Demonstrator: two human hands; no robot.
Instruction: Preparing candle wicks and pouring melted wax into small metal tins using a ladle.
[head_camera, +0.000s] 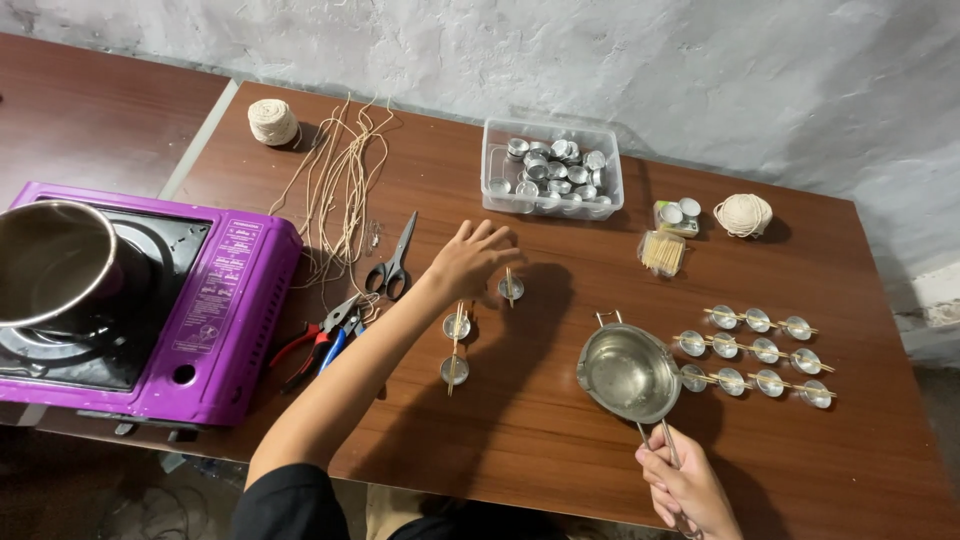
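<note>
Head view looks down on my brown wooden table (520, 430). My left hand (470, 258) reaches out toward twelve o'clock with its fingers spread and loose, gripping nothing; the fingertips hover just above a small metal cup (510, 288) with a thin stick across it. At seven o'clock from that cup, two more cups on one long stick (455, 345) lie just beside my forearm.

My right hand (685, 488), low at five o'clock, is closed around the wire handle of a small steel pouring pot (628, 372), which sits over the table between the two groups of cups. At three o'clock from the pot, three rows of filled cups on sticks (760, 352) lie side by side.

At twelve o'clock stands a clear plastic box of empty cups (552, 170). To its right are a bundle of short sticks (661, 252) and a ball of twine (743, 214). Another twine ball (272, 121) sits at eleven o'clock, with loose cut strings (345, 190) trailing from it. Scissors (395, 262) and pliers (322, 340) lie near my left arm. At nine o'clock a purple portable stove (225, 300) carries a steel pot (55, 262).
</note>
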